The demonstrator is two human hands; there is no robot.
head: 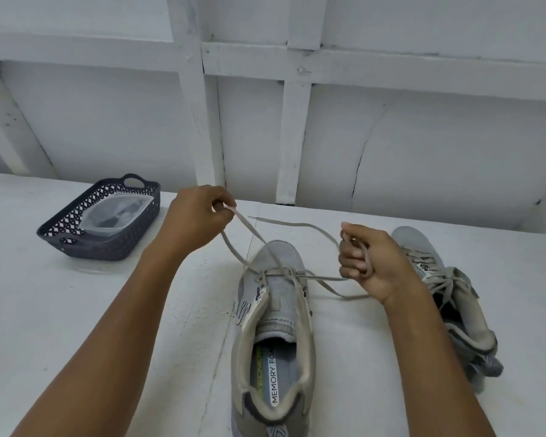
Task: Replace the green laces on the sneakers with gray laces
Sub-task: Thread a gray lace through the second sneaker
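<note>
Left forearm [108,310] reached forward and up, bare. Left hand [196,219] raised, back of hand to camera, thumb and forefinger pinching the gray lace [284,221] near its end. Right forearm [429,357] extended forward, bare. Right hand [372,263] lower, fingers curled in a fist around the same lace, knuckles facing left.

A gray sneaker [275,326] stands upright near the surface's [108,310] front edge, a gray lace [252,230] through its front eyelets only; the second sneaker [423,247], laced gray, tilts at its right.
</note>
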